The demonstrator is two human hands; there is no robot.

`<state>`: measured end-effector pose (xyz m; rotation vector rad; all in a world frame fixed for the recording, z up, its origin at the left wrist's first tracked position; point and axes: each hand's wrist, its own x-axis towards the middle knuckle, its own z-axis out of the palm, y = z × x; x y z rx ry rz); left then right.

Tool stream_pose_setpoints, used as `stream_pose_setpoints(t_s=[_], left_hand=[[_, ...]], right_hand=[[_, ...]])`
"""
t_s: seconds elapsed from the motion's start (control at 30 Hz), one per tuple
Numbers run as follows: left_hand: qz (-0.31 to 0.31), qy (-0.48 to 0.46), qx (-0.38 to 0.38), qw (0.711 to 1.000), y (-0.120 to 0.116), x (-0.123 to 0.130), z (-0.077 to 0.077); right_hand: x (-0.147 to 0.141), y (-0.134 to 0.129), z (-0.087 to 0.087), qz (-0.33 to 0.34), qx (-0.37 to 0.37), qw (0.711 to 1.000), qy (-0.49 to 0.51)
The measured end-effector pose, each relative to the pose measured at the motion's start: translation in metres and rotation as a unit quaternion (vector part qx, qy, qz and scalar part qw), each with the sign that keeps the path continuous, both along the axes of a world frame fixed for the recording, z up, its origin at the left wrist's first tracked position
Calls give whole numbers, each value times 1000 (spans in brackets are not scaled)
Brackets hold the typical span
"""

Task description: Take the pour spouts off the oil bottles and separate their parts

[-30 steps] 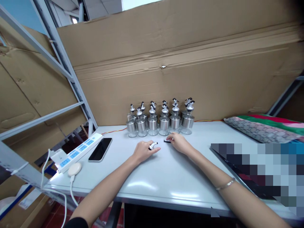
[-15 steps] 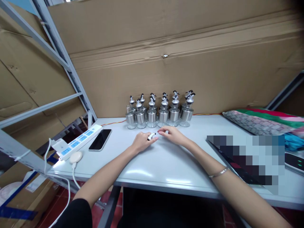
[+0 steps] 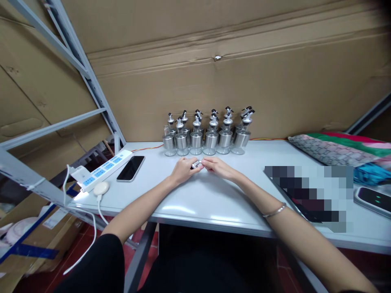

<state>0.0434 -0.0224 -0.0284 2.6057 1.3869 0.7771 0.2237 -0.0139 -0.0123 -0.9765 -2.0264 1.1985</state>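
My left hand (image 3: 183, 170) is closed around a silver pour spout (image 3: 196, 164), most of which its fingers cover. The fingertips of my right hand (image 3: 218, 167) are pinched together at the spout's tip, and both hands meet low over the table. Just behind them stand several glass bottles with steel sleeves, such as the front middle bottle (image 3: 196, 141). Most carry silver spouts with black levers, like this fitted spout (image 3: 214, 121). The front left bottle (image 3: 169, 143) shows an open glass neck with no spout on it.
On the white table (image 3: 189, 203), a phone (image 3: 131, 168) lies beside a power strip (image 3: 106, 171) and a round white charger (image 3: 101, 188). To the right are a blurred-out dark flat item (image 3: 293, 195), a device with green lights (image 3: 375, 199) and colourful fabric (image 3: 345, 150). Cardboard (image 3: 183, 89) stands behind.
My right hand has moved left, and its fingers have closed on the spout's tip. My left hand keeps its hold. The whole view has tilted slightly downward.
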Motion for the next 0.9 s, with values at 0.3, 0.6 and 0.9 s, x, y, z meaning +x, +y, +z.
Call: stream_pose_setpoints(t_s=[0.3, 0.6, 0.9], left_hand=[[-14, -26, 52, 998, -2, 3, 0], [-59, -105, 22, 992, -2, 2, -6], [-60, -108, 5, 992, -3, 3, -7]], right_hand=[[-2, 2, 2, 8, -91, 991, 103], [-1, 5, -5, -5, -14, 999, 50], [-2, 1, -3, 18, 3, 1000, 18]])
